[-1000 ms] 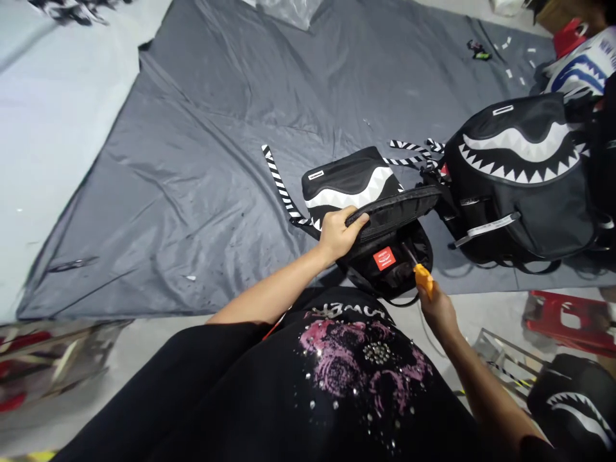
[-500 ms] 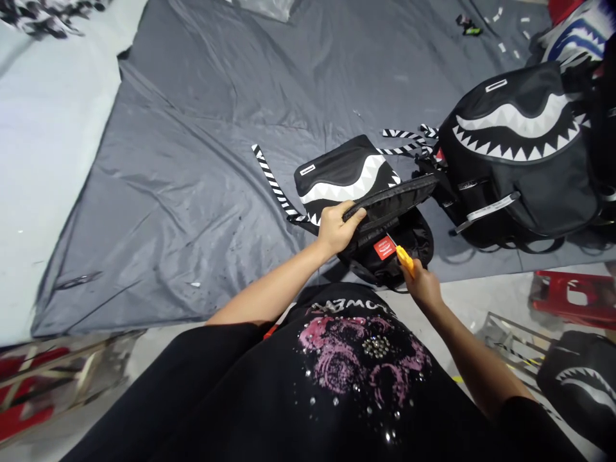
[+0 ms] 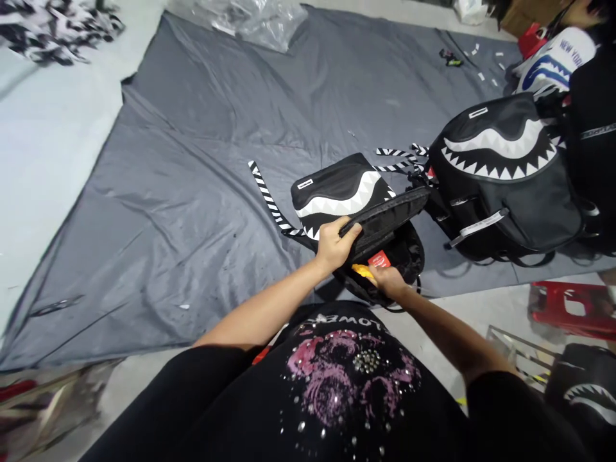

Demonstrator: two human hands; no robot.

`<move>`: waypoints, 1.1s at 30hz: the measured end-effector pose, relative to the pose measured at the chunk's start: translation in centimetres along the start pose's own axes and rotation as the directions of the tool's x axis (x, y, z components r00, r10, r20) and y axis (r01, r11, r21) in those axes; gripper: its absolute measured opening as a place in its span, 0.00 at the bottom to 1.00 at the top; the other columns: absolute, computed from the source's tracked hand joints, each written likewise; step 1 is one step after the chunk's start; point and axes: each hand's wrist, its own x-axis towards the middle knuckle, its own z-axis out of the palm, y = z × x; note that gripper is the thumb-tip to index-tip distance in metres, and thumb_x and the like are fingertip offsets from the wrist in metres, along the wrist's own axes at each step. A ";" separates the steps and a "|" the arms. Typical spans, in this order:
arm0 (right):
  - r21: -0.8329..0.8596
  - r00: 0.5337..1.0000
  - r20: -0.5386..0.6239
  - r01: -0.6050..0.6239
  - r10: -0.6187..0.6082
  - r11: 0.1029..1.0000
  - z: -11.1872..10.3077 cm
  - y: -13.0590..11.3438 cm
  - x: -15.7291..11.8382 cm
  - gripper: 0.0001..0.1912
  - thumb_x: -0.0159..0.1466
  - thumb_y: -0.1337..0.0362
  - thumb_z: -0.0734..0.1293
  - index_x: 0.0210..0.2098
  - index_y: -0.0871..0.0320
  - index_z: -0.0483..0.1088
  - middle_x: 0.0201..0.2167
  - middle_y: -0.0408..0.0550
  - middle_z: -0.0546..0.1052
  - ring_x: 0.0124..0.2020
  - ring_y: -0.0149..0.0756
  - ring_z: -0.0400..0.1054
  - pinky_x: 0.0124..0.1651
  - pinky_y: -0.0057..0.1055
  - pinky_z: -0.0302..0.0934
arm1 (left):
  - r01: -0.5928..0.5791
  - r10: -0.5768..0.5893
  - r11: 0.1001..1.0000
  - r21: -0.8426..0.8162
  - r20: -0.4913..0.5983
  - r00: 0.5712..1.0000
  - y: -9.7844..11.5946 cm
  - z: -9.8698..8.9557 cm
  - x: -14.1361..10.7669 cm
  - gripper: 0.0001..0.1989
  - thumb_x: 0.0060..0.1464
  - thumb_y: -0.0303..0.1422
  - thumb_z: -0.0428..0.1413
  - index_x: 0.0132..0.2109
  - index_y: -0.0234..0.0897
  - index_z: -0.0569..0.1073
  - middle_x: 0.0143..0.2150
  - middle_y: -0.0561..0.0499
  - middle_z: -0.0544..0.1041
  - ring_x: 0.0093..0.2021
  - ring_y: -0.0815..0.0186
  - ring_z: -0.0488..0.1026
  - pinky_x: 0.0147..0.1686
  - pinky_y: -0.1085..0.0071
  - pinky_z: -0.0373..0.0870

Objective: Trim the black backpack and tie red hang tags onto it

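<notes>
A black backpack (image 3: 327, 174) with a white shark-mouth print lies open on the grey cloth in front of me. My left hand (image 3: 335, 244) pinches the rim of its opened panel and holds it up. My right hand (image 3: 389, 281) reaches into the opening, closed around yellow-handled thread snips (image 3: 363, 272); their blades are hidden inside. A red label (image 3: 379, 259) shows on the lining beside the right fingers. A black-and-white striped strap (image 3: 270, 202) stretches out from the bag's left side.
Right of it stands a larger black shark-mouth backpack (image 3: 500, 173), with more bags behind. Grey cloth (image 3: 202, 160) covers the table. Clear plastic (image 3: 269, 25) lies at the far edge, striped pieces (image 3: 52, 29) at far left. A red stool (image 3: 572, 311) and another bag (image 3: 584, 385) are lower right.
My right hand has moved left and deeper into the bag with the snips, whose blades were visible near the red label before. My left hand keeps its hold. The view has shifted slightly.
</notes>
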 end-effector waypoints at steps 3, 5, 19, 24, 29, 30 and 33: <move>0.032 0.982 -0.107 -0.151 0.154 0.988 0.3 0.0 2.3 0.24 0.71 0.52 0.55 0.53 0.66 0.64 0.38 0.58 0.76 0.35 0.38 0.71 0.34 0.28 0.56 | 0.020 -0.017 0.999 0.035 -0.084 0.996 -0.9 -0.9 0.3 0.24 0.58 0.47 0.51 0.22 0.37 0.57 0.19 0.58 0.54 0.20 0.74 0.52 0.22 0.74 0.52; 0.065 0.960 -0.162 -0.219 0.227 0.974 0.5 0.7 2.9 0.25 0.72 0.53 0.51 0.56 0.68 0.61 0.37 0.60 0.76 0.34 0.39 0.71 0.32 0.28 0.52 | 0.046 -0.039 0.998 0.050 -0.137 0.990 -1.4 -1.3 0.7 0.24 0.58 0.48 0.50 0.22 0.37 0.56 0.19 0.58 0.52 0.21 0.74 0.51 0.22 0.73 0.51; 0.204 0.974 -0.156 -0.133 0.166 0.970 1.2 2.4 2.2 0.22 0.69 0.51 0.58 0.52 0.61 0.65 0.36 0.54 0.78 0.37 0.41 0.73 0.35 0.27 0.57 | -0.009 0.019 0.994 0.111 -0.086 0.996 -2.4 -0.4 2.9 0.26 0.58 0.53 0.47 0.22 0.37 0.59 0.19 0.56 0.57 0.21 0.72 0.55 0.24 0.72 0.54; 0.290 0.990 -0.120 -0.037 0.075 0.956 0.8 3.3 2.2 0.23 0.70 0.53 0.56 0.57 0.60 0.64 0.44 0.53 0.77 0.45 0.39 0.73 0.43 0.28 0.62 | -0.052 0.061 0.993 0.110 -0.074 0.995 -2.4 -0.4 3.0 0.26 0.59 0.52 0.47 0.23 0.37 0.60 0.19 0.56 0.59 0.21 0.72 0.57 0.25 0.72 0.55; 0.339 0.994 -0.108 0.012 0.026 0.941 -0.2 3.2 2.1 0.24 0.70 0.54 0.57 0.60 0.60 0.61 0.49 0.53 0.76 0.49 0.37 0.71 0.48 0.27 0.63 | -0.073 0.085 0.988 0.139 -0.081 0.993 -2.3 -0.3 3.0 0.24 0.59 0.52 0.48 0.26 0.36 0.66 0.21 0.55 0.64 0.23 0.72 0.61 0.26 0.73 0.58; 0.343 0.995 -0.097 0.024 0.010 0.939 -0.7 3.2 2.2 0.23 0.70 0.54 0.57 0.60 0.60 0.61 0.49 0.52 0.76 0.49 0.37 0.71 0.48 0.26 0.63 | -0.076 0.088 0.985 0.153 -0.079 0.993 -2.3 -0.3 3.1 0.24 0.59 0.52 0.48 0.27 0.36 0.68 0.22 0.55 0.66 0.23 0.72 0.62 0.27 0.73 0.59; 0.340 0.998 -0.050 0.053 -0.038 0.939 -3.1 3.6 2.8 0.21 0.69 0.54 0.59 0.55 0.60 0.67 0.46 0.51 0.77 0.46 0.37 0.72 0.47 0.27 0.63 | -0.118 0.130 0.973 0.197 -0.049 0.990 -1.8 -0.4 2.8 0.21 0.58 0.50 0.51 0.32 0.36 0.71 0.26 0.53 0.72 0.26 0.71 0.66 0.29 0.73 0.62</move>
